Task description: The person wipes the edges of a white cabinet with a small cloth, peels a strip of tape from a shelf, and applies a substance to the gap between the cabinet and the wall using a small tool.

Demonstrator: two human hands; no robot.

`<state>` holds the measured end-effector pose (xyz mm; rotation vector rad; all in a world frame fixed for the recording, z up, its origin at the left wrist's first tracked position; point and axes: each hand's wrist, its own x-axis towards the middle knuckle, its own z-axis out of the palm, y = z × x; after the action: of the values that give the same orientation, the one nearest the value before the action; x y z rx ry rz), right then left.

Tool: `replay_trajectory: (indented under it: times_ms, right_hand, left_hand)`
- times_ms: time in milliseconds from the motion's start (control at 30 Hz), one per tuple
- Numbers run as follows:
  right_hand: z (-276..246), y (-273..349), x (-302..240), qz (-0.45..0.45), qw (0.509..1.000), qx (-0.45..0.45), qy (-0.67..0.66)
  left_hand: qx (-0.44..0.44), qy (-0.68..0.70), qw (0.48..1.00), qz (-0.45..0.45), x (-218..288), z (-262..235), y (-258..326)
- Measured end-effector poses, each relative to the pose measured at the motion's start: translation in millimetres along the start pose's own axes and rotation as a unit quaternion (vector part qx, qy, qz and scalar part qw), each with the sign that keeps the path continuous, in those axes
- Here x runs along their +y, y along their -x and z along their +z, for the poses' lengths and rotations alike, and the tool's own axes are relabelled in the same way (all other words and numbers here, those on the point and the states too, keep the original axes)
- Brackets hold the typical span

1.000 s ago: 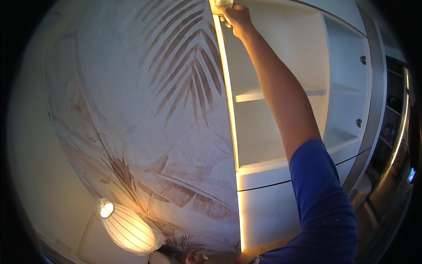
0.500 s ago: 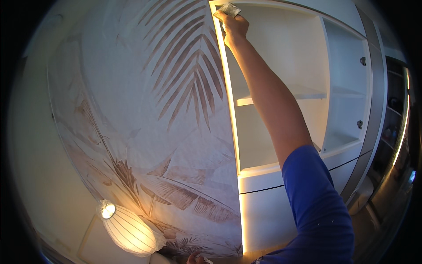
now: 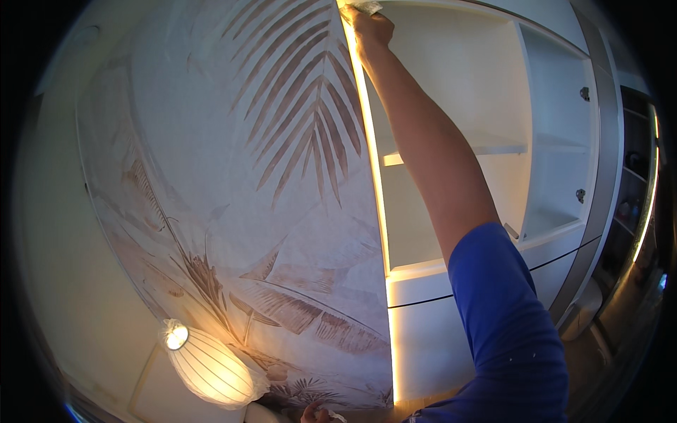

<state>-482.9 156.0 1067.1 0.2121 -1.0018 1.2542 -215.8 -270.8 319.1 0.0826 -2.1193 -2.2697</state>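
Observation:
My right arm stretches up across the open white cabinet (image 3: 451, 60). At the cabinet's top left corner my right hand (image 3: 371, 32) is closed on a pale, greyish cloth (image 3: 367, 8), pressing it against the lit edge of the frame. The fingers are partly hidden behind the back of the hand. Only a bit of my left hand (image 3: 314, 414) shows at the lower edge; its fingers are curled. A white, crumpled thing (image 3: 336, 417) shows at those fingers, too little of it to name.
A glowing strip runs down the cabinet's left side, beside a wall panel (image 3: 190, 233) with palm leaves. A lit, plastic-wrapped lantern lamp (image 3: 215, 370) hangs at lower left. Inside the cabinet are a shelf (image 3: 486, 148) and hinges (image 3: 584, 94). Dark lit shelving (image 3: 635, 162) stands far right.
My right hand has shifted slightly up and left with the cloth, into the cabinet's corner. The cloth now shows less of its face. My left hand stays low at the bottom edge.

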Motion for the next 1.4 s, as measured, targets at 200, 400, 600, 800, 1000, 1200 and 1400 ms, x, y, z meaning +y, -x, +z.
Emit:
replay_trajectory:
  times_ms: [200, 400, 600, 800, 1000, 1200, 1400]
  right_hand:
    - [-12, 68, -30, 0.071, 0.994, -0.021, -0.075]
    - [6, 5, 2, -0.006, 0.997, -0.006, 0.078]
    - [10, 8, 15, -0.029, 0.992, -0.006, 0.125]
    - [12, 5, 3, 0.025, 0.997, -0.031, 0.063]
    - [-50, 91, -18, 0.105, 0.982, -0.117, -0.104]
    - [-76, 126, -14, 0.093, 0.986, -0.097, -0.096]
    - [-54, 96, -37, 0.091, 0.988, -0.103, -0.064]
  left_hand:
    - [0.037, -0.052, 0.998, 0.026, -38, -23, -10]
    - [0.029, -0.039, 0.998, 0.034, -33, -19, -11]
    - [0.037, -0.052, 0.996, 0.070, -45, -35, -14]
    - [0.019, 0.011, 0.999, 0.048, -66, -31, -21]
    - [0.032, -0.002, 0.998, 0.049, -57, -26, -19]
    - [0.024, -0.010, 0.999, -0.019, -30, -20, -8]
    - [0.007, -0.032, 0.999, 0.007, -11, -8, -4]
